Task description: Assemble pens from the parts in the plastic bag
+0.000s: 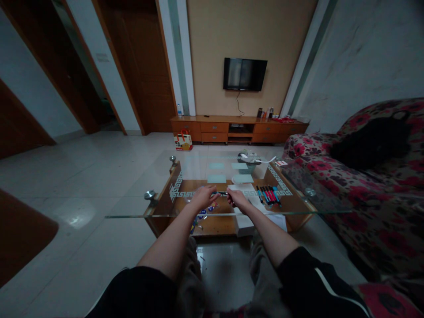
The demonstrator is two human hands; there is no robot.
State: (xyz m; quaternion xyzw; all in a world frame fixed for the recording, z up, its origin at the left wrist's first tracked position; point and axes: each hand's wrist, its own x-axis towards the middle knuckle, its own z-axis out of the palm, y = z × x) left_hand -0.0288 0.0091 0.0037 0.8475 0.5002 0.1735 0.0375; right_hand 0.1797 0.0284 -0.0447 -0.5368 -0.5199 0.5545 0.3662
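Observation:
Both my hands are over the near part of a glass coffee table. My left hand is closed on one end of a dark pen. My right hand is closed on the pen's other end, so the pen spans the gap between the two hands. To the right of my right hand, a row of several red, blue and black pens lies on the glass. White paper sheets lie under and beyond my right hand.
A floral sofa runs along the right. Small cards and a bowl-like object sit further back on the table. A wooden TV cabinet and wall TV stand at the far wall, a shopping bag on the floor.

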